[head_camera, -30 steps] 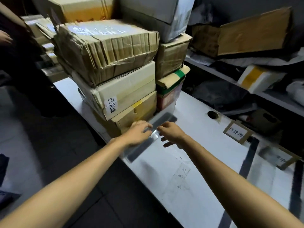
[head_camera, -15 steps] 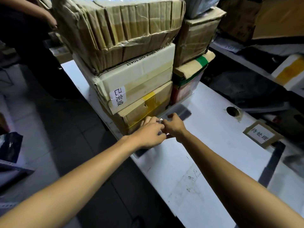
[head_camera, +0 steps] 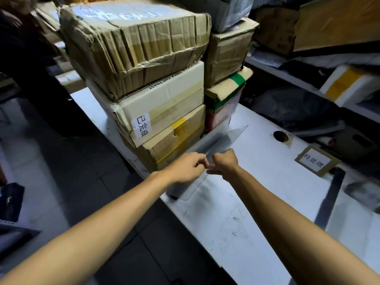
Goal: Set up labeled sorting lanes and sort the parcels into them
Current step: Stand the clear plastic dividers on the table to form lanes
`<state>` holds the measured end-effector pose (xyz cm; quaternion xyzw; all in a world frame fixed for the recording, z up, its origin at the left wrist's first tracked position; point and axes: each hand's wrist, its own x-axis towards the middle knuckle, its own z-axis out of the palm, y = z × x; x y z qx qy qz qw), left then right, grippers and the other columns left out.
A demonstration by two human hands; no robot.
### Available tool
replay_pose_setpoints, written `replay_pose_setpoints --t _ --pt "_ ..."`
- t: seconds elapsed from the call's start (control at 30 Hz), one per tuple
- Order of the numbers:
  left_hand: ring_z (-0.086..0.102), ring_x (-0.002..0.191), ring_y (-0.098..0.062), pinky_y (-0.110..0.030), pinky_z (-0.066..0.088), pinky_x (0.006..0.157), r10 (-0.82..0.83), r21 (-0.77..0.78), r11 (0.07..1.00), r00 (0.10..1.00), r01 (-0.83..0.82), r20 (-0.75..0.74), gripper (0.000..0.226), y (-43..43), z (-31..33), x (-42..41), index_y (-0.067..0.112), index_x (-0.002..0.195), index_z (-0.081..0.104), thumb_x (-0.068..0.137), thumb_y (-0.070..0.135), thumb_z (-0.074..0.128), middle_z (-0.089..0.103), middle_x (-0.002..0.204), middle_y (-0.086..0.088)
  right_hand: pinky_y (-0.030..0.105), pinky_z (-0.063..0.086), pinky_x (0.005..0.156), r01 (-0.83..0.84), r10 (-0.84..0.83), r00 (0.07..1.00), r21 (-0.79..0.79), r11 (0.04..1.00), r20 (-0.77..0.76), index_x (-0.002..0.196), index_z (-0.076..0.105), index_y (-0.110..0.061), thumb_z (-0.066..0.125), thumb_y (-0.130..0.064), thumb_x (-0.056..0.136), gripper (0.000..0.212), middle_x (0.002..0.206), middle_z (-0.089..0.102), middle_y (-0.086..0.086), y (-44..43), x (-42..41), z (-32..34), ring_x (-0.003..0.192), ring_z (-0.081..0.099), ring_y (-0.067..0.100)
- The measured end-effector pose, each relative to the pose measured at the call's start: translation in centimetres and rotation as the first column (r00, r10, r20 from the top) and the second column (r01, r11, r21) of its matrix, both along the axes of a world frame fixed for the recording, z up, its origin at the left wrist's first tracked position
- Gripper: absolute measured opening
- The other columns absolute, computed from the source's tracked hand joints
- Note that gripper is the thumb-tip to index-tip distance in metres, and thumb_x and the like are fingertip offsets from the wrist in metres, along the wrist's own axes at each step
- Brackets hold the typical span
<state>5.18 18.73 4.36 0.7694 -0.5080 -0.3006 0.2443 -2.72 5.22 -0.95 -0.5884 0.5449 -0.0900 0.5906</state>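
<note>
Taped cardboard parcels [head_camera: 144, 95] stand stacked at the left end of the tabletop [head_camera: 257, 206], one bearing a white label [head_camera: 142, 126]. Just beside them the left hand [head_camera: 185, 169] and right hand [head_camera: 225, 164] meet, fingers curled, both pinching a clear, glossy plastic strip [head_camera: 222, 140] that runs from the near edge toward the parcels. Farther right lies a cardboard-framed label card [head_camera: 314, 161].

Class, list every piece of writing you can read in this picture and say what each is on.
"已完成": white sticker on the cream box.
"THICK CUT TOAST": printed along that box's top edge.
"待处理": card on the white table.
Too blurred to read: the shipping label on the top box.
</note>
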Motion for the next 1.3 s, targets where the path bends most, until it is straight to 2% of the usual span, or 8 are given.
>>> replay_pose_setpoints --t 0.27,0.37,0.53,0.63,0.87,0.97,1.07,1.3 --pt "0.058 0.11 -0.016 -0.032 0.048 0.095 0.093 -0.156 0.982 0.991 -0.108 -0.099 0.027 -3.2 5.1 -2.7 0.017 0.121 0.061 0.098 0.012 0.049 0.062 0.119 -0.002 0.047 0.063 0.071 -0.075 0.049 0.989 -0.186 0.98 -0.139 0.108 0.051 -0.013 0.042 -0.006 0.093 0.018 0.094 0.069 0.018 -1.4 -7.6 5.7 0.08 0.071 0.032" --pt "0.043 0.129 -0.018 -0.037 0.038 0.108 -0.067 -0.156 0.984 0.989 0.088 0.135 0.042 -5.2 7.3 -4.3 0.023 0.134 0.053 0.092 0.017 0.055 0.05 0.139 -0.002 0.046 0.063 0.073 -0.244 0.158 0.947 -0.303 0.921 -0.279 0.109 0.052 -0.024 0.043 -0.007 0.09 0.027 0.098 0.069 0.012 -1.0 -10.1 7.7 0.082 0.071 0.033" --pt "0.012 0.147 -0.028 -0.047 -0.001 0.12 -0.317 0.096 0.918 0.565 0.386 0.762 0.066 -6.3 9.0 -7.0 0.028 0.147 0.034 0.088 0.023 0.062 0.03 0.154 -0.005 0.037 0.044 0.071 -0.463 0.164 0.841 -0.528 0.711 -0.516 0.114 0.05 -0.036 0.04 -0.007 0.088 0.04 0.108 0.068 0.004 0.3 -13.9 10.3 0.095 0.058 0.031" --pt "0.04 0.132 -0.026 -0.045 0.022 0.113 -0.299 0.115 0.903 0.415 0.413 0.859 0.049 -6.5 9.6 -9.3 0.027 0.135 0.043 0.089 0.02 0.06 0.052 0.134 -0.003 0.04 0.051 0.074 -0.467 0.142 0.855 -0.625 0.625 -0.498 0.11 0.053 -0.037 0.041 -0.006 0.088 0.039 0.1 0.07 0.001 0.9 -15.5 11.6 0.094 0.061 0.03" --pt "0.06 0.102 -0.029 -0.031 0.037 0.073 -0.191 0.027 0.964 0.616 0.266 0.764 0.022 -5.3 11.6 -13.1 0.02 0.109 0.06 0.089 0.016 0.053 0.065 0.111 -0.003 0.048 0.017 0.117 -0.347 -0.014 0.913 -0.791 0.504 -0.409 0.132 0.059 -0.032 0.057 -0.031 0.093 0.039 0.143 0.047 0.002 1.9 -18.4 13.4 0.137 0.033 0.026" --pt "0.057 0.089 -0.03 -0.031 0.042 0.07 -0.15 -0.008 0.978 0.721 0.211 0.677 0.017 -4.2 12.1 -15.3 0.016 0.097 0.06 0.082 0.014 0.053 0.066 0.1 -0.005 0.045 0.031 0.113 0.036 -0.119 0.989 -0.633 0.774 -0.088 0.149 0.036 -0.019 0.061 -0.034 0.09 0.066 0.152 0.023 0.009 2.7 -19.2 14.5 0.14 0.024 0.032" --pt "0.05 0.078 -0.025 -0.029 0.035 0.065 -0.16 -0.002 0.975 0.713 0.221 0.682 0.017 -3.1 12.6 -18.1 0.016 0.092 0.057 0.078 0.009 0.052 0.065 0.095 -0.004 0.043 0.04 0.105 0.346 -0.328 0.937 -0.43 0.834 0.117 0.151 0.024 -0.011 0.066 -0.038 0.087 0.081 0.151 0.018 0.011 3.5 -20.6 16.0 0.132 0.034 0.036" --pt "0.053 0.085 -0.027 -0.03 0.035 0.067 -0.081 -0.101 0.979 0.793 0.177 0.603 0.012 0.1 14.2 -25.7 0.017 0.09 0.052 0.084 0.025 0.058 0.061 0.092 -0.001 0.052 0.061 0.061 0.218 -0.275 0.908 0.204 0.954 0.315 0.131 0.049 -0.008 0.054 -0.019 0.092 0.041 0.11 0.054 0.017 6.5 -26.7 16.4 0.088 0.064 0.036"
